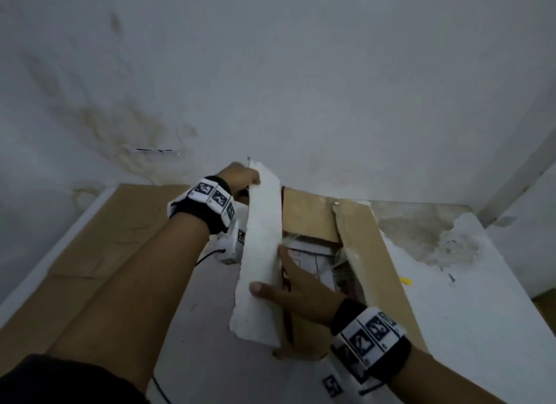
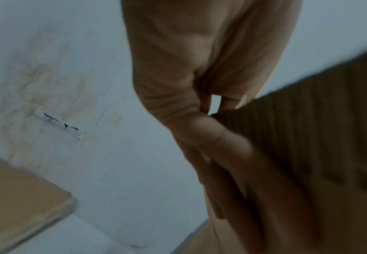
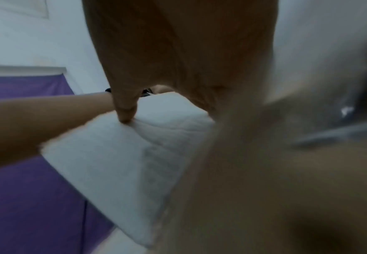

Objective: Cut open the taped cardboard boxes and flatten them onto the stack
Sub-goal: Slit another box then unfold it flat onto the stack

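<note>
An opened cardboard box [image 1: 310, 217] stands on the white table [image 1: 469, 307]. Its left flap [image 1: 261, 238], white on the outer face, is raised on edge. My left hand [image 1: 240, 178] grips the flap's far end; the left wrist view shows my thumb [image 2: 211, 132] on the flap's [image 2: 308, 120] brown corrugated side. My right hand [image 1: 288, 286] pinches the flap nearer to me, with the thumb [image 3: 124, 115] on the white face [image 3: 117, 163] and the fingers behind it. The brown right flap [image 1: 370, 253] stands up too. Paper and clear plastic [image 1: 316, 256] show inside.
Flattened cardboard sheets [image 1: 105, 238] lie stacked on the table's left side, also seen in the left wrist view [image 2: 15, 197]. A stained wall [image 1: 270, 87] rises directly behind. The table's far right surface [image 1: 421, 232] is stained and peeling. A purple cloth [image 3: 26, 197] hangs below the table.
</note>
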